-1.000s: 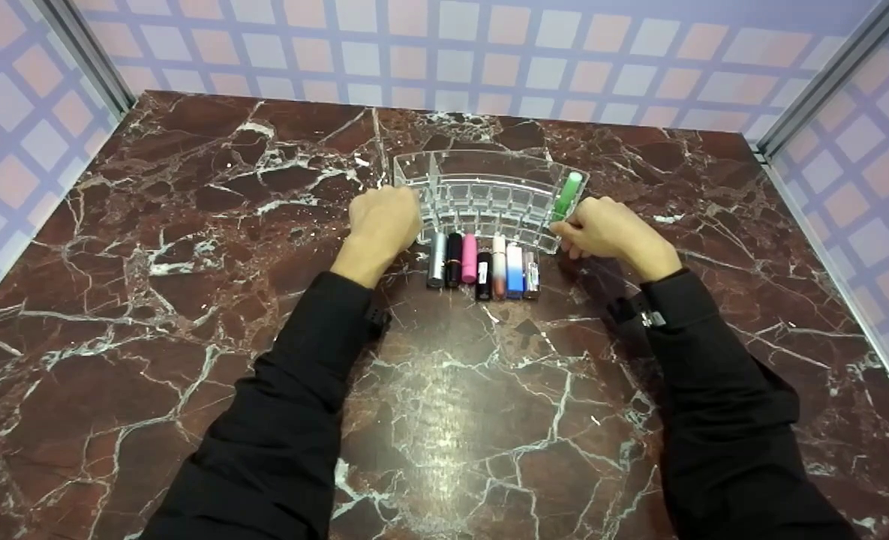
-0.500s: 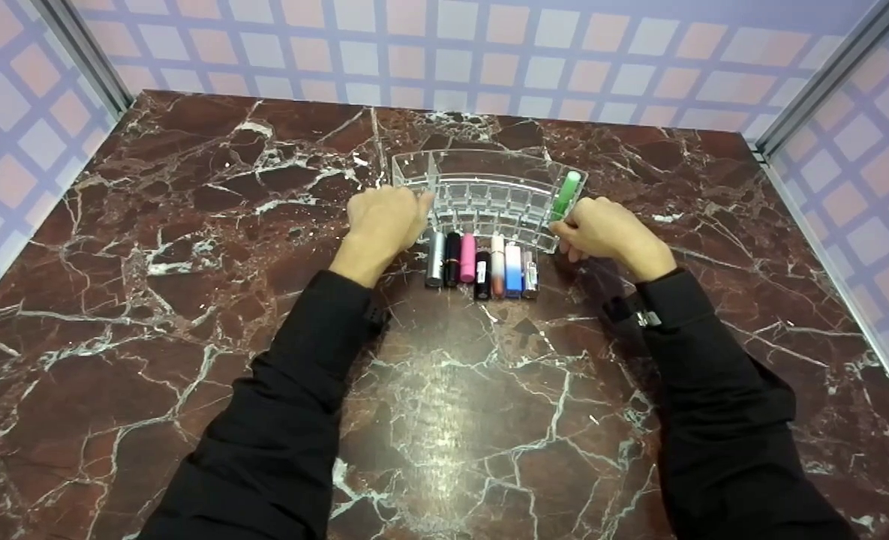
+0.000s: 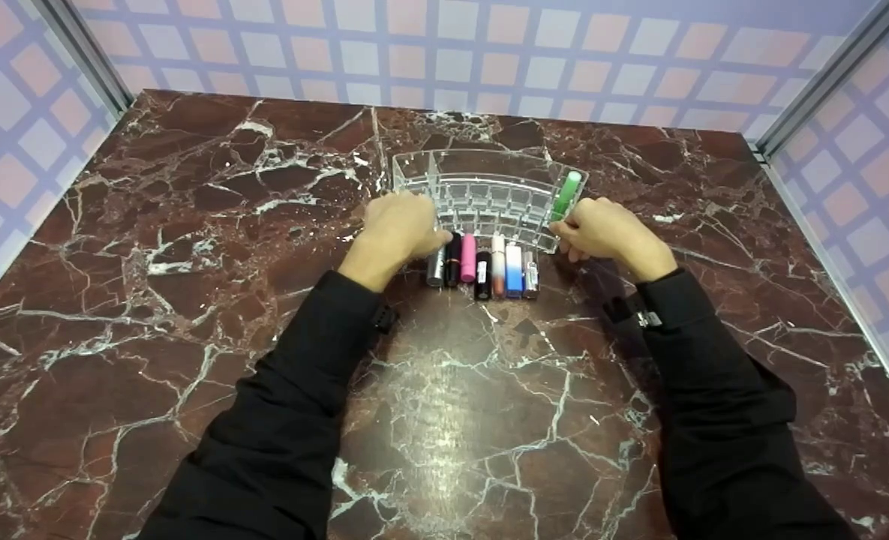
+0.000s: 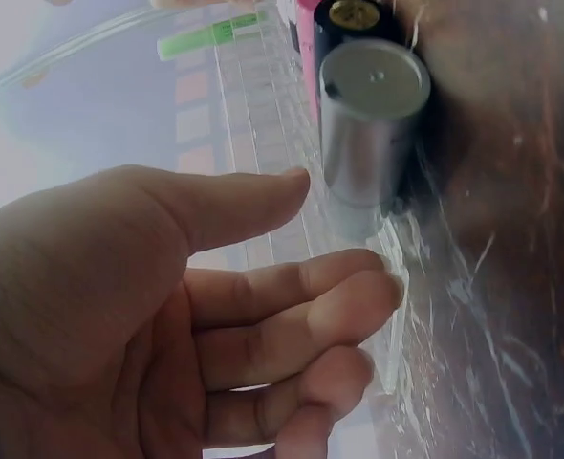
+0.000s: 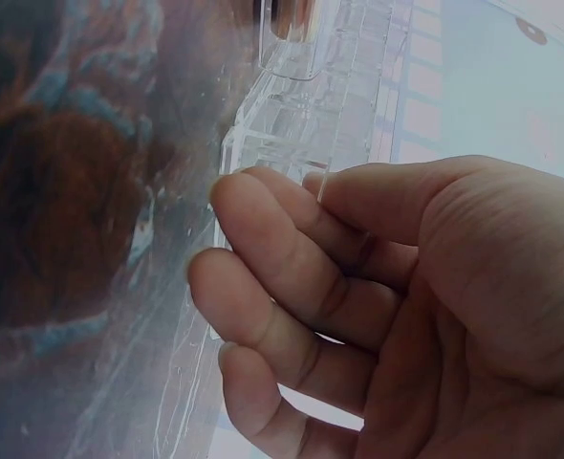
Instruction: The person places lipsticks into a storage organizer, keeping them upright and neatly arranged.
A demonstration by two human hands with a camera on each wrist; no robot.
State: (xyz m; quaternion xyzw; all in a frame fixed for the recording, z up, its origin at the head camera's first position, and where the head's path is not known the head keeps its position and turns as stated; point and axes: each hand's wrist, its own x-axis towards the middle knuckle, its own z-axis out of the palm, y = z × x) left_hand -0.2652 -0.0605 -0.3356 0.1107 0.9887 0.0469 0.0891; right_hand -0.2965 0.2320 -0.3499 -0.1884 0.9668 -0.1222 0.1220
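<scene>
And at the right front corner, the clear organizer (image 3: 493, 196) is being pinched between the thumb and fingers of the right hand (image 3: 613, 231), with the green tube (image 3: 566, 193) set in the end compartment just beside it. Over on the left, the left hand (image 3: 397, 226) is held loose, its thumb parted from gently bent fingers, right by the silver tube (image 4: 373, 124), though whether that tube is touched cannot be told. Along the organizer's near side, the black tube (image 3: 453, 262), the pink tube (image 3: 469, 259) and the blue-and-white tube (image 3: 514, 274) are lined up on the marbled table (image 3: 444, 390).
</scene>
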